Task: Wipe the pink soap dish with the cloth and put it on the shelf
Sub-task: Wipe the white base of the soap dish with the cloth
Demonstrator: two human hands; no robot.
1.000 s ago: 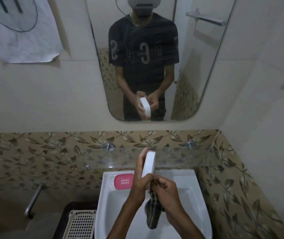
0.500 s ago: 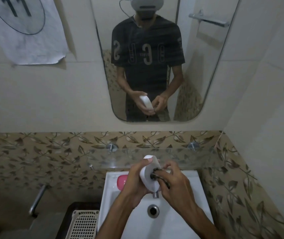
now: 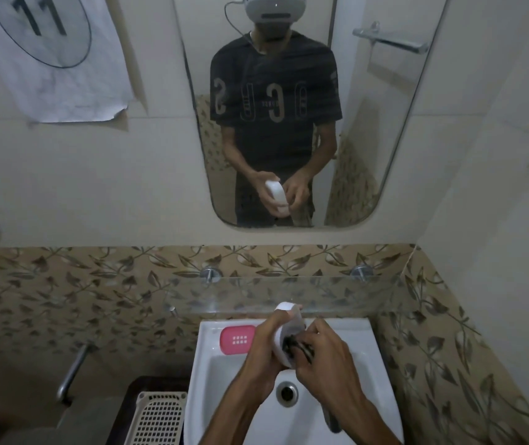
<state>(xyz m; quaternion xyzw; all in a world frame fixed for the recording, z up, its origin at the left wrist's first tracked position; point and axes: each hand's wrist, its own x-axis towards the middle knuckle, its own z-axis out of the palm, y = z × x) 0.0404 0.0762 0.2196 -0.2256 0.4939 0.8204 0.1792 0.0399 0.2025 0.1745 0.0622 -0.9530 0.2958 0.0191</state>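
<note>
Over the sink (image 3: 375, 364), his right hand (image 3: 327, 358) pinches the cloth (image 3: 295, 345) against a white dish half (image 3: 284, 335), which his left hand (image 3: 263, 345) grips by its edges. The pink soap dish (image 3: 237, 339) lies at the sink's back-left corner: light, stiff, probably slippery, best held by its rim. The glass shelf (image 3: 256, 297) is beyond.

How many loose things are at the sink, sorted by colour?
Pink: 1, the soap dish insert on the sink rim.
White: 1, the dish part in the left hand.
Dark: 1, the cloth in the right hand.
Total: 3.
</note>
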